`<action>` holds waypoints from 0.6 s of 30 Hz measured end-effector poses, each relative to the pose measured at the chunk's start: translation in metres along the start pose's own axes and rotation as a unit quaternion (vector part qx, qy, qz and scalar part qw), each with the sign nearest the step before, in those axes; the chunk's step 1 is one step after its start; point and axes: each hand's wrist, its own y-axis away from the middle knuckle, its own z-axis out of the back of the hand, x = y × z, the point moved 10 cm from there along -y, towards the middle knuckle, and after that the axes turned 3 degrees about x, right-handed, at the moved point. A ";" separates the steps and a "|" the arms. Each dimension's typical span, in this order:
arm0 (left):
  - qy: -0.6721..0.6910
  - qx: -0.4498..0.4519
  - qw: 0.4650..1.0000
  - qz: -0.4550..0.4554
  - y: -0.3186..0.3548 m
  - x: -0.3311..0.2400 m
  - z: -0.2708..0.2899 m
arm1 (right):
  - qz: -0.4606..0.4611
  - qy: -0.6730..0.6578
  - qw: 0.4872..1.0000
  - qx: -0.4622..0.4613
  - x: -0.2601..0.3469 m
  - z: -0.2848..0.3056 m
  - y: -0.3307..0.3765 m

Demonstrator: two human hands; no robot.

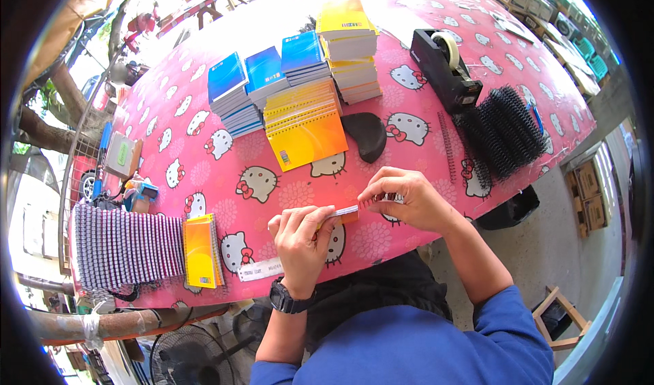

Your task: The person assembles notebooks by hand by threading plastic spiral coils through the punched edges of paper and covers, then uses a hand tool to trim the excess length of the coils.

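Observation:
My left hand (300, 241), with a black watch on its wrist, is closed round a small notebook (349, 214) seen nearly edge-on, its white pages and a bit of orange cover showing. A thin spiral coil (364, 202) meets the notebook's right end, pinched in the fingers of my right hand (412, 198). How far the coil passes through the holes is too small to tell. Beyond my hands lies a fanned row of yellow-orange spiral notebooks (306, 140). To the left, more bound notebooks (202, 252) stand beside a long row packed on edge (129, 245).
Stacks of blue notebooks (227, 77) and yellow ones (349, 27) stand at the back. A dark rounded object (366, 136) lies beside them. Rightward are a black tape dispenser (436, 72), a heap of black coils (504, 133) and one loose coil (447, 147). A white strip (260, 270) lies near the front edge.

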 end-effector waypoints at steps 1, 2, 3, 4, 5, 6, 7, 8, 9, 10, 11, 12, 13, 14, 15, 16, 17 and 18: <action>-0.004 -0.002 1.000 -0.003 0.000 -0.001 0.000 | -0.001 0.000 1.000 0.002 0.000 -0.001 -0.001; -0.003 -0.003 1.000 -0.002 0.001 -0.001 0.000 | 0.008 0.003 1.000 -0.003 0.002 -0.001 -0.002; -0.003 -0.002 1.000 -0.002 0.000 0.000 0.000 | 0.018 0.005 1.000 -0.010 0.005 -0.001 -0.003; -0.003 -0.002 1.000 -0.003 0.000 -0.001 0.000 | 0.019 0.005 1.000 -0.011 0.005 -0.001 -0.003; -0.003 -0.002 1.000 -0.004 0.001 -0.001 0.000 | 0.010 0.007 1.000 0.015 0.002 -0.006 -0.003; -0.001 -0.001 1.000 -0.002 0.001 -0.001 0.000 | 0.001 0.009 0.999 0.038 0.000 -0.011 -0.003; 0.000 -0.001 1.000 -0.001 0.001 -0.001 0.000 | 0.001 0.007 0.999 0.034 -0.001 -0.010 -0.004; -0.001 0.001 1.000 -0.004 0.001 -0.001 0.000 | 0.009 0.013 0.998 0.053 -0.001 -0.014 -0.005; -0.002 0.002 1.000 -0.003 0.001 0.000 0.000 | 0.015 0.020 0.997 0.072 -0.001 -0.017 -0.006; -0.004 0.003 1.000 -0.003 0.002 0.000 0.000 | 0.015 0.019 0.997 0.067 0.000 -0.015 -0.007; -0.004 0.006 1.000 -0.006 0.002 -0.001 0.000 | -0.045 -0.019 0.995 0.091 -0.008 -0.019 -0.008; -0.004 0.007 1.000 -0.004 0.001 -0.001 0.000 | -0.104 -0.057 0.986 0.115 -0.017 -0.024 -0.007; -0.005 0.008 1.000 -0.002 0.001 -0.001 0.001 | -0.104 -0.058 0.987 0.111 -0.019 -0.024 -0.008; -0.006 0.009 1.000 -0.005 0.002 -0.002 0.001 | -0.075 -0.055 0.991 0.095 -0.017 -0.022 -0.010; -0.006 0.009 1.000 -0.005 0.003 -0.002 0.001 | -0.046 -0.052 0.994 0.079 -0.014 -0.018 -0.012; -0.007 0.008 1.000 -0.004 0.003 -0.002 0.000 | -0.046 -0.052 0.995 0.076 -0.014 -0.016 -0.012; -0.008 0.009 1.000 -0.006 0.002 -0.002 -0.001 | -0.052 -0.047 0.991 0.114 -0.015 -0.022 -0.012; -0.003 0.010 1.000 -0.003 0.002 0.000 -0.002 | -0.058 -0.044 0.986 0.152 -0.014 -0.030 -0.011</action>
